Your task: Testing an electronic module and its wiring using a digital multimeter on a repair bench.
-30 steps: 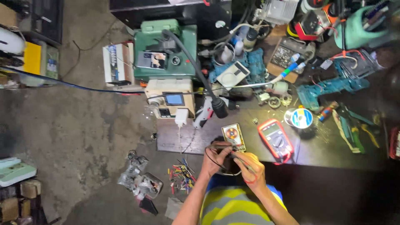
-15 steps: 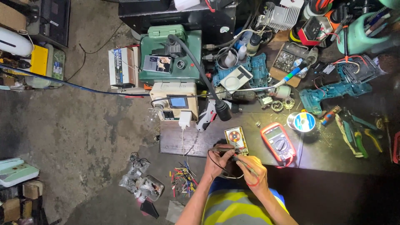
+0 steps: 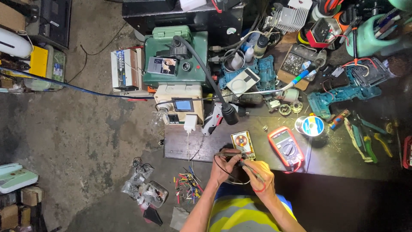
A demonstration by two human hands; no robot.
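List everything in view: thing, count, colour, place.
circuit board: one, yellow-green, on the bench by the hands
probe: one, dark, at the board's lower edge
multimeter: one, red, right of the board
tape roll: one, blue and white, further right
power supply: one, cream, at the bench's left end
green case: one, behind the power supply
drill: one, teal, back right
pliers: several, green-handled, far right
left hand: holds the probe
right hand: grips a thin tool

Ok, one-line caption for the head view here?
Seen from above, left hand and right hand hold thin probes beside a small circuit board and red multimeter on a cluttered workbench.
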